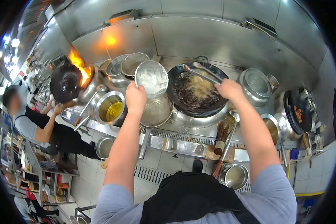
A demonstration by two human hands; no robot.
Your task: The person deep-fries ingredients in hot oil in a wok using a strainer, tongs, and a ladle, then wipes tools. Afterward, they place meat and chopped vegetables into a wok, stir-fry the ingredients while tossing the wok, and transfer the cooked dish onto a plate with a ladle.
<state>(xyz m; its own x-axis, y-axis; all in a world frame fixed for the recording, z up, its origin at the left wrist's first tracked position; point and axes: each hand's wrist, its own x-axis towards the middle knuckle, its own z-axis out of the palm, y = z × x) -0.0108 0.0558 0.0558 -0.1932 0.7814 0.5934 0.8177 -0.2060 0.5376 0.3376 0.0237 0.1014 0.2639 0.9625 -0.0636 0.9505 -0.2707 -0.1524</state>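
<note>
Black round wok, frying stage: steel tongs are clasped by right hand, white-smeared metal bowl pinched by left hand; steadiness is required.

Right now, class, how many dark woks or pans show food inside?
2: the central wok, with pale food frothing under the tongs, and the right-hand pan, with reddish pieces. Any in the left wok, beside the flames, is too dark to make out.

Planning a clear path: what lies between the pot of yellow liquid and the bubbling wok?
Head view: the left forearm and a handled pan or strainer separate pot and wok.
</note>
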